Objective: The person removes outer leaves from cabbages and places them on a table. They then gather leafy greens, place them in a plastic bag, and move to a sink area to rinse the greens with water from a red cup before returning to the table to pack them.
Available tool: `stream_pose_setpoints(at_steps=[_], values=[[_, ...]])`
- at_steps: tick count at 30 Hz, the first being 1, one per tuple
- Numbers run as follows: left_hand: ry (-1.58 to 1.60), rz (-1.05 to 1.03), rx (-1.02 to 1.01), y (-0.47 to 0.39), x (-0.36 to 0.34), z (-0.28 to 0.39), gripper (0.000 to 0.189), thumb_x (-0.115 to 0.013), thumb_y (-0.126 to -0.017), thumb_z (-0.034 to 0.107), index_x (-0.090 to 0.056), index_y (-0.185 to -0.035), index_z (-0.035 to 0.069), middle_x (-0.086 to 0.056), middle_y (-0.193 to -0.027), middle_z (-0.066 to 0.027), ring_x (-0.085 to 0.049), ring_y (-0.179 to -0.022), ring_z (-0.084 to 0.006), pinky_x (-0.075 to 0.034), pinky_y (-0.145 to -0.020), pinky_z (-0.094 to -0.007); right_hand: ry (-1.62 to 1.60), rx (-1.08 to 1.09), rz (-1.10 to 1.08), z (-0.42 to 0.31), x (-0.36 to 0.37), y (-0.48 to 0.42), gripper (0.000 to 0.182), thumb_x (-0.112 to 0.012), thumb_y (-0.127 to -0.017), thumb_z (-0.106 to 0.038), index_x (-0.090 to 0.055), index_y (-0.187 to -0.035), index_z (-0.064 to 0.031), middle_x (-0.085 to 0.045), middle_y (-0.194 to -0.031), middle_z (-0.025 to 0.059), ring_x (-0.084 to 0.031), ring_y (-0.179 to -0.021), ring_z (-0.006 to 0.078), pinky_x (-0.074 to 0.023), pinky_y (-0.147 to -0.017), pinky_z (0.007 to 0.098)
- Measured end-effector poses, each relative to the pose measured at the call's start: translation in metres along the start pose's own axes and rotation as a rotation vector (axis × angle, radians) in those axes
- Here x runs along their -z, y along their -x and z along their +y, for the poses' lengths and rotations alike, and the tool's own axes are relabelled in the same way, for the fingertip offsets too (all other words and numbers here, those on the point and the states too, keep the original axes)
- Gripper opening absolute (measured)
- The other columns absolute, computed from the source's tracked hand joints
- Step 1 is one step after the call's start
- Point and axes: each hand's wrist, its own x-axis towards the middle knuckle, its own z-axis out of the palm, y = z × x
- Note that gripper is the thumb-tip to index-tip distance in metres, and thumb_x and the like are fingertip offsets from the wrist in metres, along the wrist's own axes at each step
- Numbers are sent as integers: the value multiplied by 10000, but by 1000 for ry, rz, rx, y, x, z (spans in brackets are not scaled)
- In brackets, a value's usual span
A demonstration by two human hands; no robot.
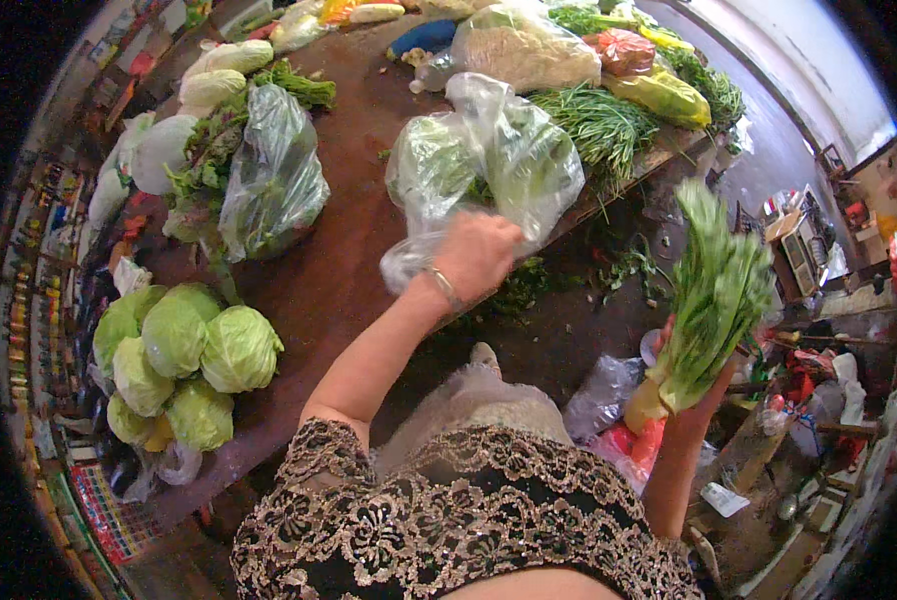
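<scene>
My left hand (478, 251), with a bracelet at the wrist, is blurred, its fingers curled at the near edge of a clear plastic bag (538, 172). Leafy greens show through that bag, and a second bulging clear bag (433, 161) of greens sits against it on the left. Off the table's edge at the right, my right hand (721, 375) grips a bunch of leafy greens (718, 292) by the pale stem end, leaves upward. The bunch covers most of that hand's fingers.
Several green cabbages (182, 334) are piled on the brown table (358, 82) at left. Behind them lies a bag of greens (276, 180). Green stalks (598, 124) and a yellow bag (666, 97) lie at back right. Loose leaves (632, 270) litter the floor; clutter (808, 397) stands at right.
</scene>
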Motion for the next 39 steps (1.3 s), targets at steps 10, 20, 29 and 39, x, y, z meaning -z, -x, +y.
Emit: stream_pose_setpoints(at_steps=[10, 20, 29, 39], values=[[53, -211, -384, -33, -42, -2, 341, -549, -906, 261, -576, -1224, 144, -623, -1108, -156, -595, -1031, -336, -398, -849, -554, 188, -293, -90, 82, -87, -142, 594, -601, -854, -386, -500, -1287, 8, -644, -1140, 146, -666, -944, 255, -571, -798, 404], [161, -111, 331, -35, 11, -103, 354, -567, -887, 233, -603, -1165, 16, -523, -1320, -188, -585, -1083, -358, -478, -926, -452, 475, -223, 111, 122, -68, -202, 443, -694, -774, -108, -568, -1190, -23, -650, -1068, 86, -646, -929, 213, -538, -787, 361], [-233, 213, 549, -35, 66, -163, 868, -806, -688, 320, -413, -1440, 137, -79, -1603, -111, -372, -1304, -462, -386, -1047, -515, 495, -250, 177, 115, -63, -199, 474, -686, -770, -123, -555, -1211, -13, -645, -1075, 89, -643, -937, 218, -534, -805, 357], [-194, -12, 359, -42, 59, -121, 954, -828, -666, 269, -330, -1479, 265, -183, -1580, -94, -379, -1340, -366, -419, -954, -546, 436, -272, 135, 93, -79, -208, 517, -669, -770, -136, -530, -1251, -7, -650, -1091, 104, -654, -953, 234, -546, -826, 373]])
